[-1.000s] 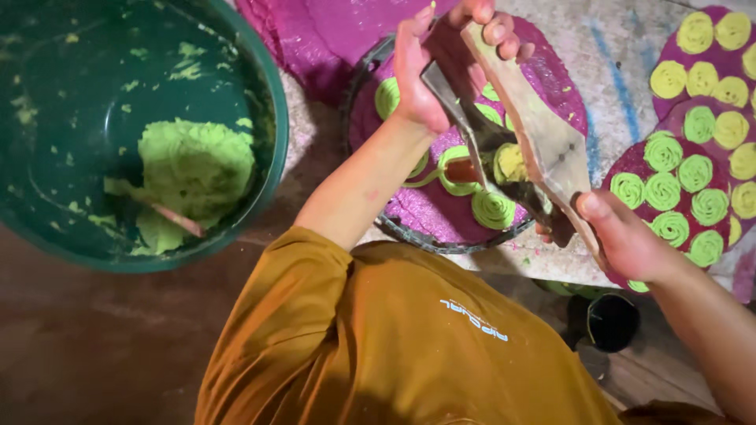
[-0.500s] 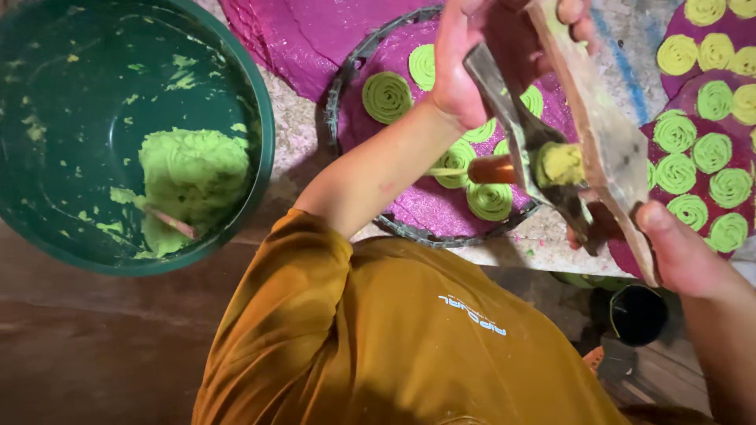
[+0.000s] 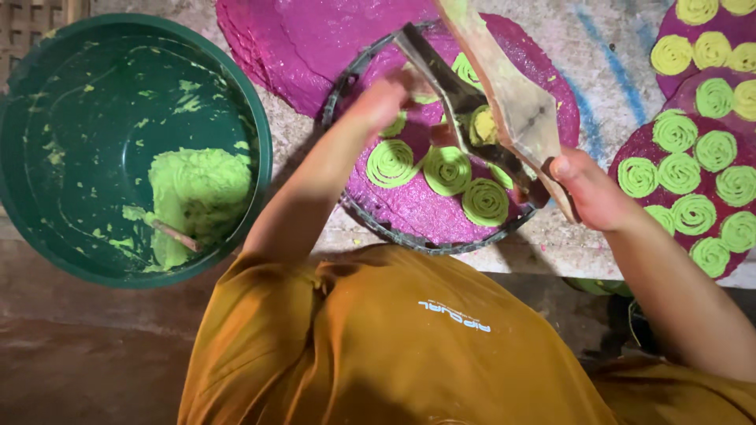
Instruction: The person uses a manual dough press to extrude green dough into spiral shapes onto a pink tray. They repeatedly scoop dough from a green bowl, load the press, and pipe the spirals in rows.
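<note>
Right hand (image 3: 592,189) fingers wrapped around the wooden-handled hinged press tool (image 3: 504,102), held tilted over the round dark-rimmed tray (image 3: 394,230). Left hand (image 3: 383,101) blurred at the tool's metal arm; grip can't be told. Tray holds a magenta disc (image 3: 409,206) with green dough spirals (image 3: 392,162). More spiral-covered discs (image 3: 693,169) far right on the pale stone surface (image 3: 606,71). Dark green plastic bucket (image 3: 47,157) of light green dough (image 3: 201,189) at left.

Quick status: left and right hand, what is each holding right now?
Left hand: blurred, closed on the metal handle of the dough press.
Right hand: closed on the press's wooden handle.
</note>
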